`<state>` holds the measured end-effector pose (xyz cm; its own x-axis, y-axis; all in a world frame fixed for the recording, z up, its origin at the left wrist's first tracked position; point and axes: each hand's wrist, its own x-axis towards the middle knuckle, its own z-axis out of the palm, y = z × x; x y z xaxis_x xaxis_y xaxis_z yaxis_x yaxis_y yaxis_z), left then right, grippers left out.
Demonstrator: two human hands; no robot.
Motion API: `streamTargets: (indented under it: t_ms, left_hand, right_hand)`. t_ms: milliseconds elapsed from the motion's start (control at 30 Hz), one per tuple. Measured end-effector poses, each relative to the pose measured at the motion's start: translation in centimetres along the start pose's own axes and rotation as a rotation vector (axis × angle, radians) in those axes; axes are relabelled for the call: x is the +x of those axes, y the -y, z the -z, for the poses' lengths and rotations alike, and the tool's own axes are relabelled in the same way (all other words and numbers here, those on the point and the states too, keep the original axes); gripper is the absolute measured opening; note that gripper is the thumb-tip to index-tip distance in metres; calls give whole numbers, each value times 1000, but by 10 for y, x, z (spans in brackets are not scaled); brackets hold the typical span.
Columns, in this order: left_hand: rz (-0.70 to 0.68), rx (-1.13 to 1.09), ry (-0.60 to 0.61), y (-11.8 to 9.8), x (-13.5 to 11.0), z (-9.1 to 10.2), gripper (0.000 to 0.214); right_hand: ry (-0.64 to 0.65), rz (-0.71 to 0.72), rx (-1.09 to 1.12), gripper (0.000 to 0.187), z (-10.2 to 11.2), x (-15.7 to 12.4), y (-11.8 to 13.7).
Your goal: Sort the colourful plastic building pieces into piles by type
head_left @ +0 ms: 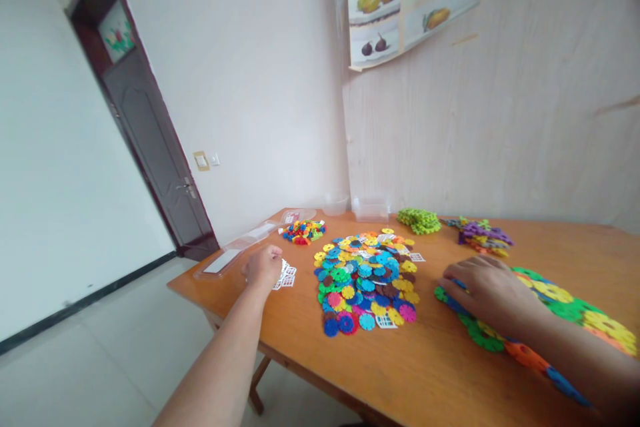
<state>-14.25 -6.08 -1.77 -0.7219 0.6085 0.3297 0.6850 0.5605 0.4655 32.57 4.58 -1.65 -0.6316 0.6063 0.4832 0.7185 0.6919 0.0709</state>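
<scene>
My left hand [263,265] reaches out to the left part of the wooden table [430,360]. Its fingers are curled in and it rests against a few white grid-shaped plastic pieces [286,275]. My right hand [487,292] lies palm down with fingers stretched over a flat sheet of joined snowflake discs [575,310] in green, yellow, orange and blue. Between the two hands lies a big heap of loose coloured snowflake discs [365,280].
A clear plastic lid [235,250] lies at the table's left corner. A small pile of mixed pieces [303,231], two clear tubs [370,208], a green assembly [419,220] and a purple assembly [483,233] sit farther back. A dark door [150,140] stands at left.
</scene>
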Motion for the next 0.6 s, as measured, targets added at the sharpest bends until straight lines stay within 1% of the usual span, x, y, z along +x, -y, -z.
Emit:
streamTargets:
  t_ms: [67,133,233,300,367,433,500,600]
  left_hand:
    - [-1,52,7,-1,-3,2,18]
    - [-13,81,-7,-4,-5,3,19]
    - [-69,70,-80,-13,-3,3,21]
    - [-127,-1,-118,-24,2,0,22]
    - [-200,-148,-122,-40,9,-6,20]
    - [-251,-335,-89,-61,15,-17,18]
    - [-253,-493,-27,-83,17,-31,18]
    - [-272,-619,91,-110,12,-54,18]
  right_hand:
    - [41,22,-13,31,1,1,-1]
    - [54,19,-21,31,3,1,0]
    - [59,-2,-20,31,6,2,3]
    - [64,-22,-6,31,8,2,4]
    - [63,-47,17,32,8,2,4]
    - [48,-74,51,32,7,3,3]
    - [26,-106,90,32,5,3,2]
    - [10,-156,151,35,3,4,3]
